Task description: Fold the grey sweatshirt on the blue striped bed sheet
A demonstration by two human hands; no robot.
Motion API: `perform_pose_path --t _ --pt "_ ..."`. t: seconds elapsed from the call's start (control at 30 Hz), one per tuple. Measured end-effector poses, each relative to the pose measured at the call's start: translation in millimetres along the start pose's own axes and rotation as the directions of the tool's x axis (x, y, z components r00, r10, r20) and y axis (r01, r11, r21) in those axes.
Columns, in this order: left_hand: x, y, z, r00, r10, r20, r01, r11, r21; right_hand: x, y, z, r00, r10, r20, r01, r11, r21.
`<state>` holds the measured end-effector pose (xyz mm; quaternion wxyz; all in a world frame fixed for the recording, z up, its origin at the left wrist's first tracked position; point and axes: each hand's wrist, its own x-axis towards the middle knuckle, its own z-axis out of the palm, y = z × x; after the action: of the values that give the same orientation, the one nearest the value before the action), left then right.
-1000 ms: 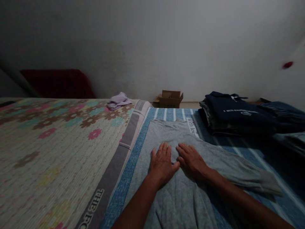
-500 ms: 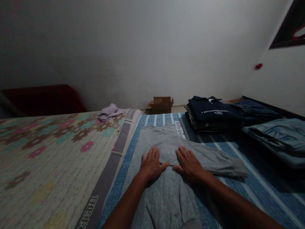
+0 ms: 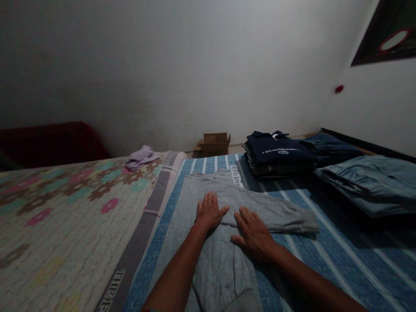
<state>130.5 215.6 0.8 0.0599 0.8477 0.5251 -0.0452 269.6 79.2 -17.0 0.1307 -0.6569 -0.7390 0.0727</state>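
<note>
— Both hands slid apart on the grey shirt [image 3: 227, 203]?
— Yes: left hand [image 3: 209, 211], right hand [image 3: 253, 232] flat, splayed, gripping nothing; sleeve [image 3: 286, 216] runs rightward, nearer the right, across the bed [image 3: 341, 255].

The grey garment [image 3: 224, 260] is running off the bottom edge, its lower part unseen; the right hand [image 3: 253, 234] and left hand [image 3: 209, 212] are covering its middle.

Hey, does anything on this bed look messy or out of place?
A crumpled lilac cloth lies alone on the floral mat, unlike the folded navy stack. The grey garment's sleeve sticks out sideways.
</note>
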Motion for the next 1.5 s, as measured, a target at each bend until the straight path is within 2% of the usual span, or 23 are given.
perform_pose_path --t 0.1,0.23,0.43,0.6,0.7,0.87,0.93,1.0,1.1,1.23,1.37,1.5 --pt "1.2 -0.9 5.5 1.000 -0.011 0.012 0.011 1.000 0.011 -8.4 2.9 3.3 0.999 0.005 -0.036 -0.006 1.000 -0.026" --pt "0.9 1.2 0.9 0.999 -0.037 0.006 0.037 0.998 0.051 -17.4 9.5 9.6 0.995 -0.016 -0.094 0.012 0.999 -0.038" --pt "-1.9 26.4 -6.6 0.995 0.054 -0.083 -0.044 0.992 0.121 -19.2 12.3 12.2 0.990 -0.033 -0.138 0.030 0.999 -0.020" --pt "-4.2 40.3 4.6 0.992 -0.080 -0.093 0.084 0.996 0.040 -19.9 11.2 15.4 0.986 -0.023 -0.163 0.017 0.999 -0.039" --pt "-4.6 39.3 7.9 0.992 -0.080 -0.101 0.083 0.996 0.033 -21.4 9.3 16.3 0.987 0.001 -0.160 -0.009 0.999 -0.049" --pt "-2.6 45.2 -2.7 0.991 -0.126 -0.039 0.126 0.992 0.018 -22.5 5.9 15.3 0.990 0.061 -0.124 -0.067 0.997 -0.043" --pt "-2.0 53.9 -5.6 0.987 -0.151 -0.060 0.152 0.988 0.021 -22.2 5.7 15.5 0.990 0.079 -0.115 -0.085 0.996 -0.042" --pt "-2.0 63.7 -3.1 0.984 -0.136 -0.113 0.139 0.990 0.022 -21.7 5.9 16.0 0.990 0.092 -0.104 -0.097 0.994 -0.042" --pt "-2.3 73.7 10.0 0.983 -0.064 -0.169 0.068 0.998 0.015 -21.2 6.3 16.9 0.990 0.097 -0.098 -0.102 0.994 -0.043" --pt "-1.6 73.7 27.1 0.975 -0.014 -0.221 0.017 1.000 0.010 -22.4 6.9 17.9 0.987 0.107 -0.118 -0.114 0.992 -0.057" --pt "-1.3 70.7 30.3 0.973 0.000 -0.231 0.001 1.000 0.003 -24.6 8.8 18.3 0.984 0.101 -0.146 -0.118 0.986 -0.113" --pt "-2.4 71.2 28.5 0.976 0.006 -0.218 -0.009 1.000 -0.016 -26.1 10.7 18.1 0.987 0.103 -0.124 -0.122 0.981 -0.151"
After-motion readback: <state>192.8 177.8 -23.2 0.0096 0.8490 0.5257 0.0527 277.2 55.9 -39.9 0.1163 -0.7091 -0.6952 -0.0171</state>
